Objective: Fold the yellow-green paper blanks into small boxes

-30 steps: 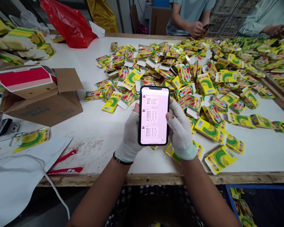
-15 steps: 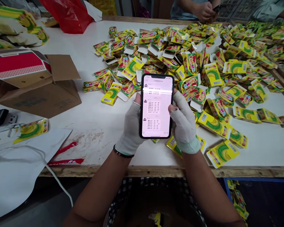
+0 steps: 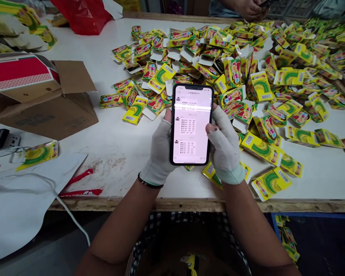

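**Smartphone held in my two gloved hands above the yellow cartons**

Since the earlier head picture, the whole scene has slid up in my view, and the smartphone has gone up with it, now leaning a little more. From my head camera I see my left hand and my right hand in white fingerless gloves. The smartphone is between them, over the white table, with a chat list lit on its screen. My fingers are closed behind it and both thumbs lie at its long edges, so it is held, not only touched.

I judge this smartphone is light and stiff, but the glass is slippery and can break. The long edges seem the best place to take hold, and the knit gloves should help a little.

Under my right hand, a flat yellow carton lies partly hidden, and many more printed cartons are spread in a big pile ahead. On my left stands an open cardboard box, and a white sheet hangs over the table edge. A red plastic bag lies far ahead. At the top, the hand of a co-worker holds another phone. Nothing stands between my hands and the smartphone.
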`<state>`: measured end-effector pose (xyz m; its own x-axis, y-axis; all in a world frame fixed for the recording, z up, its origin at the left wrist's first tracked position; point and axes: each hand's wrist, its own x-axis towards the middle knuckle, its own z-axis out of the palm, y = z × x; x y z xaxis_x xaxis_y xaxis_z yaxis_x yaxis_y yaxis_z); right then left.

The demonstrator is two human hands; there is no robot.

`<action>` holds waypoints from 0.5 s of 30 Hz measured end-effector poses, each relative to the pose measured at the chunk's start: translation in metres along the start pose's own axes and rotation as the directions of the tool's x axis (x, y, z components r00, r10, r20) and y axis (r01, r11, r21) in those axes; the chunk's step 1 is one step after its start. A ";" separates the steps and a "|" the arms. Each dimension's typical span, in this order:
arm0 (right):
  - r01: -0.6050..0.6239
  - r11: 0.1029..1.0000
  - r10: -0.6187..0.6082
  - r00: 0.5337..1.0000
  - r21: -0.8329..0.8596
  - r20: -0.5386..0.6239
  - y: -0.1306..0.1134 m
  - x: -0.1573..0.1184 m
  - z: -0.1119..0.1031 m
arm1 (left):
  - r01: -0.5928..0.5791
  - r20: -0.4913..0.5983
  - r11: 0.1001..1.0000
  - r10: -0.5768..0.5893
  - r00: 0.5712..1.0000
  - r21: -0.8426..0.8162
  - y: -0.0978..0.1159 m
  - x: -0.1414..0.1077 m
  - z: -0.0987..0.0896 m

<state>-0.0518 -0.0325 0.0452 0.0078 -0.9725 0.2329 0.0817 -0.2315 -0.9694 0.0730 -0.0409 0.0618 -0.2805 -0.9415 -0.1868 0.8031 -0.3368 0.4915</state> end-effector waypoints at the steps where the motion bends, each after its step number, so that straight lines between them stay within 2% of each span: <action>1: 0.005 1.000 -0.005 1.000 0.003 0.005 0.000 0.000 0.000 | -0.001 0.003 1.000 0.001 1.000 0.006 0.000 0.000 0.000; 5: -0.024 0.999 0.023 1.000 -0.025 -0.015 0.001 -0.001 0.001 | -0.004 -0.019 1.000 0.004 1.000 -0.002 0.000 0.000 0.001; 10: -0.003 1.000 0.003 1.000 0.001 -0.012 0.003 -0.002 0.000 | -0.022 -0.043 0.999 0.021 0.999 -0.024 -0.001 0.000 0.001; 15: 0.015 0.998 -0.015 1.000 -0.056 -0.005 0.006 -0.001 -0.001 | -0.027 -0.003 0.999 0.027 1.000 0.022 -0.001 0.000 0.000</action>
<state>-0.0520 -0.0329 0.0394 0.0020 -0.9690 0.2472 0.0259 -0.2471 -0.9686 0.0719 -0.0408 0.0615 -0.2575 -0.9501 -0.1763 0.7984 -0.3119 0.5151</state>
